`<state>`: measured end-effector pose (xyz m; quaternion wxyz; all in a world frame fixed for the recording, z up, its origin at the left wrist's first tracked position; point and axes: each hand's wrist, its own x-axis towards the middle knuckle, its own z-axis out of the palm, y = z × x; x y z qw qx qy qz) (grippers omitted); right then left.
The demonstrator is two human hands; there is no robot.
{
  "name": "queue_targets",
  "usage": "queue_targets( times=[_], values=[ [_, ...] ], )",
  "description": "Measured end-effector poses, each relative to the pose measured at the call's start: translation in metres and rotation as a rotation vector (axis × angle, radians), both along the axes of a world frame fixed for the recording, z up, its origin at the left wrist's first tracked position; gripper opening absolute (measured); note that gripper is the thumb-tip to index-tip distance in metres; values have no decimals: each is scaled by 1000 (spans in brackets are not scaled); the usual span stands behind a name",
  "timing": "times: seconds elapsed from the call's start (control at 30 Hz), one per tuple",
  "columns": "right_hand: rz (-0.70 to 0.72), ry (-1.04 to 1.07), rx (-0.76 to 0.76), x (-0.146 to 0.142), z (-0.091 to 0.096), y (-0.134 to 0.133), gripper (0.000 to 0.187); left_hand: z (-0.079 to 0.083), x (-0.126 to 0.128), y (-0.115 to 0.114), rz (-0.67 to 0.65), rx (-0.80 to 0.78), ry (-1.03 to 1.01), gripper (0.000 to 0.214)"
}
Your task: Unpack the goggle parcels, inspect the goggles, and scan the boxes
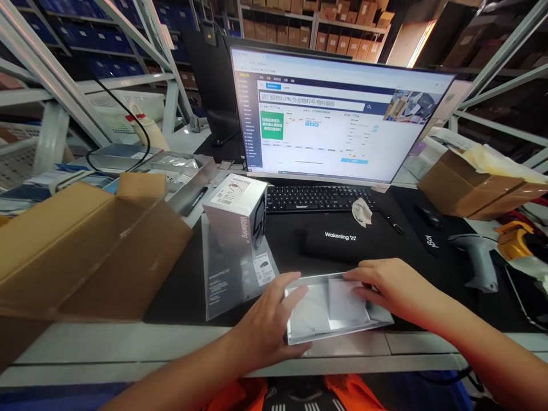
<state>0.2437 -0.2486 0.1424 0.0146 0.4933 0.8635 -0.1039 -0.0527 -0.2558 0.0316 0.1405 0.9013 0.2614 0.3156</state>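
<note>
Facing us: a work desk with a black mat, seen from just above our own two bare hands.
Silver pouch: flat and shiny, lying at the front edge of the mat, just in front of the wrist rest; a paler rectangle shows on its top face.
Left hand: grasping the pouch's left end, with the thumb stretched along the far corner and the fingers curled at the near edge.
Right hand: released and lying flat, its fingertips pressing down on the far right part of the pouch.
Wrist rest: black, printed "Wakening", lying between the pouch and the keyboard.
White box: upright, left of the keyboard, standing on a clear plastic sleeve that lies flat just left of our left hand.
Monitor: lit, behind the keyboard, showing a form with a green panel.
Left carton: brown cardboard, open, at the far left of the desk.
Right carton: brown cardboard, at the far right, beside the monitor.
Scanner: grey, handheld, resting right of our right hand, well apart from the pouch.
</note>
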Motion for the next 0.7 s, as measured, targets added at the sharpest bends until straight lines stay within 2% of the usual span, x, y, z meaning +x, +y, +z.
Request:
queue_targets(
  times=[0.13, 0.2, 0.27, 0.33, 0.43, 0.53, 0.6, 0.7],
  values=[
    [-177, 163, 230, 21, 6, 25, 29, 5, -4, 1, 10, -46, -5, 103],
    [-177, 148, 281, 29, -2, 46, 49, 9, -4, 3, -1, -37, -17, 104],
    [-128, 105, 226, 31, -17, 66, 82, 12, -3, 7, -13, -15, -11, 105],
    [-114, 55, 156, 28, -31, 81, 103, 15, -1, 11, -25, 3, 10, 108],
    [-137, 13, 160, 25, -42, 91, 106, 20, 4, 18, -34, 23, 29, 110],
    [-161, 33, 228, 38, -28, 94, 98, 24, 9, 26, -13, 32, 55, 86],
    [-218, 66, 316, 54, -9, 97, 95, 25, 13, 34, 17, 7, 61, 69],
    [-316, 133, 461, 74, 25, 98, 94, 23, 22, 50, 88, -45, 56, 58]
  ],
)
